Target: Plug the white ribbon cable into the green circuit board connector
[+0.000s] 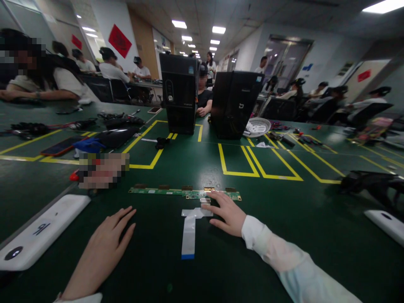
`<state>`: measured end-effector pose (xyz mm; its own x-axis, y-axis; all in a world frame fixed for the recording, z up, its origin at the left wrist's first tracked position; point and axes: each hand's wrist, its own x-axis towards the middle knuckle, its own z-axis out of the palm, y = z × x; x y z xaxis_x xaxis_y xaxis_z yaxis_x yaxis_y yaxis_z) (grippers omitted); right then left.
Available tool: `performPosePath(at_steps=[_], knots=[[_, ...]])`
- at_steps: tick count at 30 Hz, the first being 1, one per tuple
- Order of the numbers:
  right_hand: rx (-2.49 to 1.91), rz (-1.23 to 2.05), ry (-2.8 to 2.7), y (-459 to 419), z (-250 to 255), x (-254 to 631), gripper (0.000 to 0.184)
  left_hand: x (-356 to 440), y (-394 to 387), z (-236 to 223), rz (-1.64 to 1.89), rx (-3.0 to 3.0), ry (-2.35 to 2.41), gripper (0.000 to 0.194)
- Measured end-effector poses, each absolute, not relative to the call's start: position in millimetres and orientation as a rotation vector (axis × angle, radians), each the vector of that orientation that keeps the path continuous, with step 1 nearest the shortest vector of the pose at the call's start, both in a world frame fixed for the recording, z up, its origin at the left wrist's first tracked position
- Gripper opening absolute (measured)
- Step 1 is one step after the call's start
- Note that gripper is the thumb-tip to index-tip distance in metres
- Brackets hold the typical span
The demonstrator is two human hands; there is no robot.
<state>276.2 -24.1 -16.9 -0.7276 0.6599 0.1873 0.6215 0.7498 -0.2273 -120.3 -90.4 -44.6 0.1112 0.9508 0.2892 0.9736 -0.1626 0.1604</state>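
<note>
A long, narrow green circuit board [158, 191] lies crosswise on the dark green table. From its lower edge a white flat ribbon cable [189, 235] with a blue end runs toward me, folded at a right angle near the board. My right hand [227, 213] is over the right part of the board and the cable's upper end, fingers spread; its fingertips reach the connector area, though I cannot tell how firmly they touch. My left hand [105, 242] rests on the table left of the cable, fingers stretched out, holding nothing.
Two black computer towers [181, 97] stand at the back, with a person between them. A white device [44, 231] lies at the left and another white device [386, 225] at the right edge. Yellow tape marks the table. A white basket [258, 127], cables and tools lie farther off.
</note>
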Motion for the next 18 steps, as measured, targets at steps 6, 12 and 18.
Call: performPosePath(at_steps=[6, 12, 18], knots=[[-1.086, 0.255, -2.727, -25.1, -14.6, 273.9, 0.052, -120.4, -91.2, -44.7, -0.479, -2.288, -1.980, 0.054], [-1.095, 0.269, -2.716, -25.1, -15.7, 272.9, 0.050, -124.4, -89.2, -50.8, -0.499, -2.281, -1.950, 0.057], [-1.110, 0.276, -2.729, -24.5, -15.0, 272.2, 0.050, -126.4, -88.9, -52.8, -0.499, -2.264, -1.960, 0.058]])
